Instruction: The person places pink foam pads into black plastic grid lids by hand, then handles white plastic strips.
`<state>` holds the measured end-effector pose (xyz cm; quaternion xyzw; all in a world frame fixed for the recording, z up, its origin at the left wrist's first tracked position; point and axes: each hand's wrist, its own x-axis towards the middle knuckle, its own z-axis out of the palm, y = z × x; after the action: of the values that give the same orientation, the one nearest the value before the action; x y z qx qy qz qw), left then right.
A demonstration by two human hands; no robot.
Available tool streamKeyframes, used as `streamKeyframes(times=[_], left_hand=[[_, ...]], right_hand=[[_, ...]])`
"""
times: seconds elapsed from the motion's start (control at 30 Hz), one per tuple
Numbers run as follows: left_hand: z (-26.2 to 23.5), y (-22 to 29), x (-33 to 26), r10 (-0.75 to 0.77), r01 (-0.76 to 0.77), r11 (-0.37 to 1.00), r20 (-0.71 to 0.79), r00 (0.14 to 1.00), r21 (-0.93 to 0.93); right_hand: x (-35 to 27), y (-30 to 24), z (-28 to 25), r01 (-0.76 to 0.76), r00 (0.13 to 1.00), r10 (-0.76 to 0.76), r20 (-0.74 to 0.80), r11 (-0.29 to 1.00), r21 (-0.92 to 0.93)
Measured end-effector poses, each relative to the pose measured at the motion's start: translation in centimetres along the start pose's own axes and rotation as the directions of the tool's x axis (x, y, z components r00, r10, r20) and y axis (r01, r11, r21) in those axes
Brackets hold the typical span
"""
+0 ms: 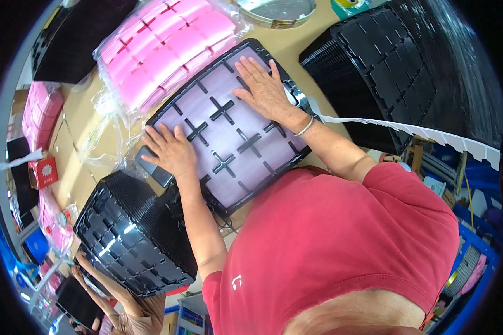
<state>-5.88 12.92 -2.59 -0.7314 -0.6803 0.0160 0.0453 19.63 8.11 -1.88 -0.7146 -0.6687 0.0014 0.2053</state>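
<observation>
In front of me lies a black plastic tray (222,109) with raised cross-shaped dividers. A pale pink foam sheet (207,146) sits in it, the black crosses standing up through its slots. My left hand (172,152) rests on the tray's left edge with its fingers spread. Flat on the far right part of the sheet is my right hand (264,90), fingers stretched out and a bangle on the wrist. Neither hand grips anything. A small dark block-like object (155,166) lies beside my left hand, partly hidden.
Beyond the tray is a plastic-wrapped stack of pink foam sheets (165,47). Stacks of black trays stand at the right (388,61) and lower left (134,234). A round tin (279,14) sits at the far edge. Another person's arms (109,285) show at lower left.
</observation>
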Motion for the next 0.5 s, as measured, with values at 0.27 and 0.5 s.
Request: streamKeyframes(times=[0.27,0.5], left_hand=[[-1.0,1.4,0.1,0.044,-0.042,0.983,0.005,0.999,-0.180],[-0.2,0.9,0.4,0.033,-0.037,0.983,-0.024,0.999,-0.178]], right_hand=[[2.0,4.0,0.0,-0.019,0.987,0.054,0.151,0.974,-0.228],[2.2,3.8,1.0,-0.141,0.988,0.154,0.032,0.958,-0.250]])
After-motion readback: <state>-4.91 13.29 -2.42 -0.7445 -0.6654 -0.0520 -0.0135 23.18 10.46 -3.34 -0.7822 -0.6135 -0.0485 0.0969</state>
